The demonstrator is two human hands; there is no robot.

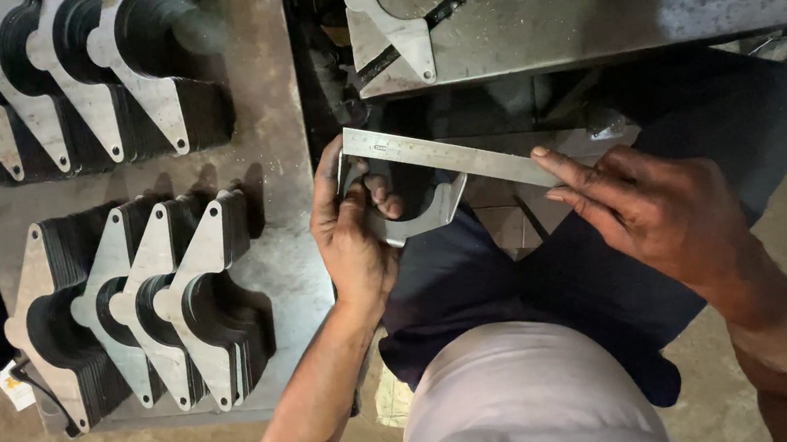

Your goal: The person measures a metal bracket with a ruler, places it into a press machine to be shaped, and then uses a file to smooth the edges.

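Fingers: left hand (353, 240) grips curved steel bracket (412, 211) | right hand (655, 208) fingertips press steel ruler (445, 155) across it | bracket stacks (144, 306) on bench (273, 136)

— What's in the hands?
— The left hand (354, 240) grips a curved steel bracket (417, 211); the right hand (660, 208) presses a steel rule (450, 157) across its top edge.
— And around them?
— Stacks of similar brackets (145, 310) stand on the bench (276, 165) to the left; one more, I think, lies on a plate (587, 25) ahead.
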